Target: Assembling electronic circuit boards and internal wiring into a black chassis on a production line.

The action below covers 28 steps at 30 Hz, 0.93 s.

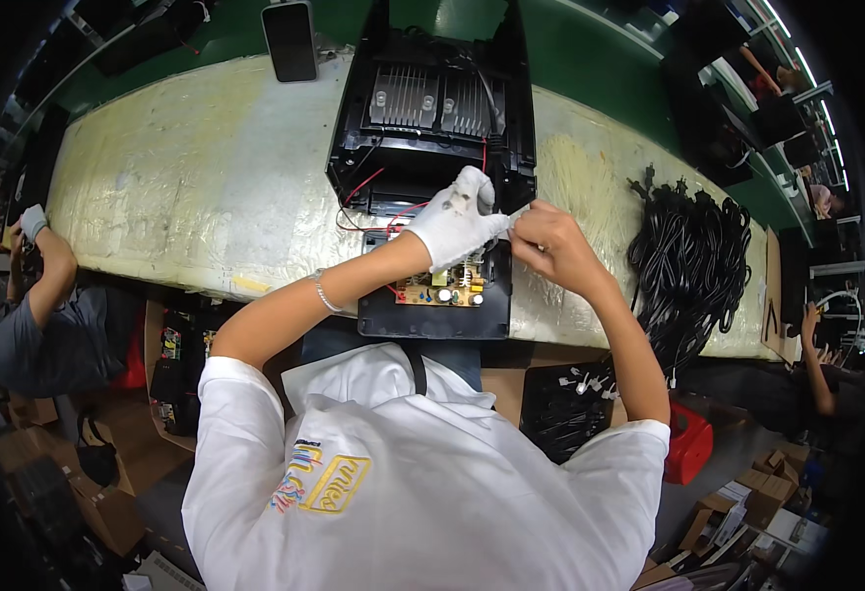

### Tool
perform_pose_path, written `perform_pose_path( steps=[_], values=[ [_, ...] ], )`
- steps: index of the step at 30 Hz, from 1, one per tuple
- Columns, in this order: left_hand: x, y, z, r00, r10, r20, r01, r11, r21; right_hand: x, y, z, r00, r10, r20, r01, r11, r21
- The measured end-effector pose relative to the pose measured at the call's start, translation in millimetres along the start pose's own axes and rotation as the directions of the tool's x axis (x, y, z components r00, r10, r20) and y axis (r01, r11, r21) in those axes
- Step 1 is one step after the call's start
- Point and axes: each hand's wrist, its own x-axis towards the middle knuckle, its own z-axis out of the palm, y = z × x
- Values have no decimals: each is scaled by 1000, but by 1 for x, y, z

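My left hand (455, 219), in a white glove with dark smudges, is over the circuit board (464, 293), its fingers curled and pressed together. Bare, my right hand (553, 246) pinches right beside the glove's fingertips. What the two hands hold between them is too small to make out. The board carries capacitors and other parts and lies in a black panel (383, 320) at the table's near edge. Just beyond stands an open black housing (353, 148) with two finned metal heatsinks (403, 97). Red wires (363, 185) run between the housing and the board.
Right of my hands lies a big heap of black cables (690, 256). A phone-like device (290, 41) stands at the table's far edge. Below the near edge are a box of plugs and cables (562, 414) and a red container (686, 443). Other people work at both sides.
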Motion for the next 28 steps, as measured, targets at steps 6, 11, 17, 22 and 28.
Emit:
perform_pose_path(
  steps=[6, 11, 17, 22, 28],
  values=[
    [-47, 18, -35, 996, 58, 70, -63, 996, 70, -14, -7, -9, 987, 126, -101, -141, 977, -160],
    [-136, -20, -64, 836, 526, 159, -532, 703, 471, -20, -55, -31, 970, 130, -207, -206, 890, -408],
    [-150, -50, -58, 673, 692, 260, -687, 455, 567, 63, -82, -15, 973, -192, 125, 226, 892, -390],
    [-165, 3, -55, 666, 705, 244, -678, 436, 592, 127, -67, 29, 918, -98, 385, 282, 843, -458],
    [-158, 5, -48, 631, 754, 186, -723, 483, 494, 151, -50, 61, 813, -192, 550, 446, 812, -376]
  ],
)
